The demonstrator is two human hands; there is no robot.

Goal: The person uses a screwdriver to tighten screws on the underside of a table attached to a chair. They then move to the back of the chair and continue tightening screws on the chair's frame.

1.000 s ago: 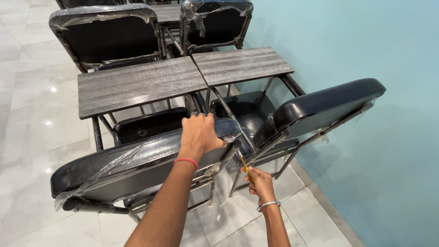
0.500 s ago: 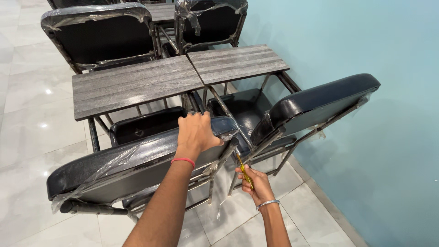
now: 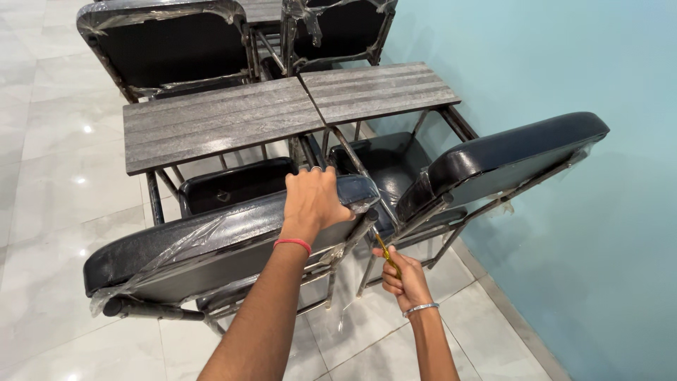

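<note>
Glossy padded backrest under left hand

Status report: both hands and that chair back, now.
Left hand gripping the black chair backrest top edge. Right hand closed on yellow-handled tool, tip at the backrest frame. Loose plastic wrap on the backrest.
</note>
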